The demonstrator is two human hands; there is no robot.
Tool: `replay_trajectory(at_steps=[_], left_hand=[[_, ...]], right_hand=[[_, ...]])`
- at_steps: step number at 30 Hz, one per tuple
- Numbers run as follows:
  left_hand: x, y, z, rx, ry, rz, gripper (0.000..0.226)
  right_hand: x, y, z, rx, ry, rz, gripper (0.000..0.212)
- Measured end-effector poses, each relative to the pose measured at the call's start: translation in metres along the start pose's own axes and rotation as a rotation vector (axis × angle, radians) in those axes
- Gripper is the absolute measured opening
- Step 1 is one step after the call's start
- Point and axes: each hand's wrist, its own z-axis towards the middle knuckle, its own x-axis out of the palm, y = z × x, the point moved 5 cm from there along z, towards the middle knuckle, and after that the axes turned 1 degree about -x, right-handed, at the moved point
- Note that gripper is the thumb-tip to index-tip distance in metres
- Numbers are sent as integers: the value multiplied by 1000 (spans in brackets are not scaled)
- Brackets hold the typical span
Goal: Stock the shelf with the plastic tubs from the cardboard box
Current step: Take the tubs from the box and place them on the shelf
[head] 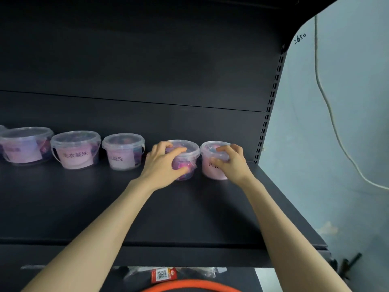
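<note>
Along shelf (105,207) back | left hand (162,163) grips fourth tub (191,148) | right hand (233,163) grips end tub (210,172), near slotted upright (271,98)

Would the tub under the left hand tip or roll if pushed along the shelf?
Probably not: the tub is squat and sits flat on the shelf, so it should slide. Its smooth clear plastic may slip in the grip of the left hand. It looks full, so likely fairly heavy.

Shelf (200,211): a row of tubs along its back.
Row, left to right: first tub (26,147), second tub (76,151), third tub (123,153), fourth tub (188,152), end tub (210,165).
Left hand (163,163): on the fourth tub's front and lid.
Right hand (232,163): on the end tub, near the upright (271,102).
Wall (347,123): right of the shelf, cable (328,106) on it.
Below shelf: packet (163,275) behind hose (189,285).
</note>
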Motion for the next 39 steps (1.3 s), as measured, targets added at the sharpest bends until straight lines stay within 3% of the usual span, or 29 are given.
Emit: replay_trajectory(at_steps=[7, 10, 13, 19, 22, 25, 28, 35, 39], left_hand=[[-1, 1, 19, -21, -145, 372, 67], [6, 10, 16, -32, -201, 226, 58], [10, 19, 15, -22, -145, 72, 59], [12, 15, 9, -35, -229, 159, 66], [17, 15, 5, -112, -249, -26, 71], [21, 10, 0, -184, -237, -297, 96], [24, 11, 1, -263, -243, -389, 116], [35, 31, 3, -542, -77, -490, 117], [37, 39, 5, -626, -53, -406, 103]], right_hand=[[10, -3, 8, 21, 17, -75, 44], [10, -7, 5, -54, -6, -91, 50], [10, -9, 6, -71, -61, -25, 52], [6, -13, 5, -8, -160, 10, 59], [5, -14, 3, 31, -163, 15, 78], [9, -14, -1, 73, -82, 42, 99], [10, -13, -4, 96, -55, 35, 97], [13, -22, -4, 211, -80, 141, 127], [16, -27, -2, 243, -51, 112, 122]])
